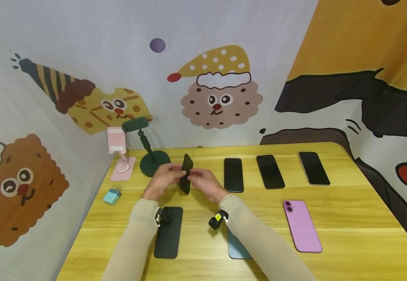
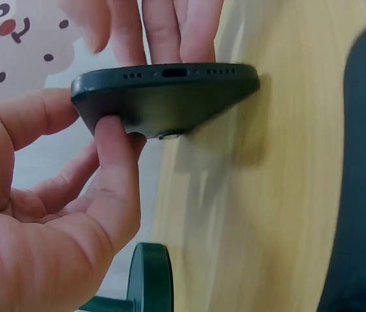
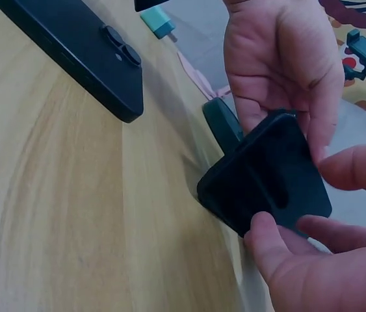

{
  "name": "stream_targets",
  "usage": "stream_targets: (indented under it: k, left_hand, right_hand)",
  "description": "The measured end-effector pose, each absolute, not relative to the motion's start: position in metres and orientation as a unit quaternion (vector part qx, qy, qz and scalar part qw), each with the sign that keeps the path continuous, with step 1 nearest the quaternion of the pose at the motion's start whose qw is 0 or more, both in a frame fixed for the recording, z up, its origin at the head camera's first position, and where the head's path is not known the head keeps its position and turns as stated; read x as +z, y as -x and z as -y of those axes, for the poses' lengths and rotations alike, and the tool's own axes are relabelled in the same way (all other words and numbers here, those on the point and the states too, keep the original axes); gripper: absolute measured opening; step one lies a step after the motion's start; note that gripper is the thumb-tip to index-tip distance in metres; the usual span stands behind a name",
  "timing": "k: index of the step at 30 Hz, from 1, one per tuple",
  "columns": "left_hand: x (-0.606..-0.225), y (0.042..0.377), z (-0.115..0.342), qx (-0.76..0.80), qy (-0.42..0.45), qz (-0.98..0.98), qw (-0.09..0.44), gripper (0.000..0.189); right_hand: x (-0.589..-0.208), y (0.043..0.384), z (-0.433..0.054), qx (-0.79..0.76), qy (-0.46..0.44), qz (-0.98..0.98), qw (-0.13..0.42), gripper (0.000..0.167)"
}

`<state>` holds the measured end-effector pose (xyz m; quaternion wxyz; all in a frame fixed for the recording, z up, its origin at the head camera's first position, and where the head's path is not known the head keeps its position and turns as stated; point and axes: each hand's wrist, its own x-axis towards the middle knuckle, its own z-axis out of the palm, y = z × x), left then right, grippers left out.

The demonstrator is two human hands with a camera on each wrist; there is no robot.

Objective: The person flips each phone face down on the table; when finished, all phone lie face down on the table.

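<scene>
A black smartphone (image 1: 187,162) is held on its edge over the table (image 1: 203,269), between both hands. My left hand (image 1: 163,179) grips it along one side, thumb and fingers on either face. From the right, my right hand (image 1: 208,183) pinches the phone with thumb and fingertips. The left wrist view shows the phone's bottom end (image 2: 169,73) with its charging port and speaker holes. A dark phone (image 1: 168,238) lies below my left wrist; its camera lenses (image 3: 121,45) face up. Under my right forearm, a blue phone (image 1: 238,249) is partly hidden.
Behind my left hand stands a dark green phone stand (image 1: 155,162), beside a pink one (image 1: 116,140). A light blue charger plug (image 1: 112,196) lies at left. Black-screened phones (image 1: 233,175) line the back right, with a pink phone (image 1: 303,228) nearer. Cartoon-printed cloth (image 1: 221,31) hangs behind.
</scene>
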<state>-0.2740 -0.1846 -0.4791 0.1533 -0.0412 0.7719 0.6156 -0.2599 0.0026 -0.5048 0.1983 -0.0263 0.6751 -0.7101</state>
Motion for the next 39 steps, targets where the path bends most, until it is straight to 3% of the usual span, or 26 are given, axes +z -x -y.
stream_targets:
  k: [20,28,39]
  left_hand:
    - [-0.495,0.268,0.178,0.631,0.021,-0.745,0.213,0.037]
    - [-0.499,0.268,0.183,0.619,0.029,-0.757,0.205,0.048]
    - [-0.501,0.27,0.185,0.63,0.048,-0.751,0.19,0.049]
  right_hand:
    - [-0.504,0.259,-0.01,-0.738,0.006,-0.65,0.181,0.043]
    - [-0.509,0.26,-0.012,-0.736,0.007,-0.651,0.184,0.041]
    - [-0.515,0.264,-0.018,-0.653,0.051,-0.736,0.173,0.035]
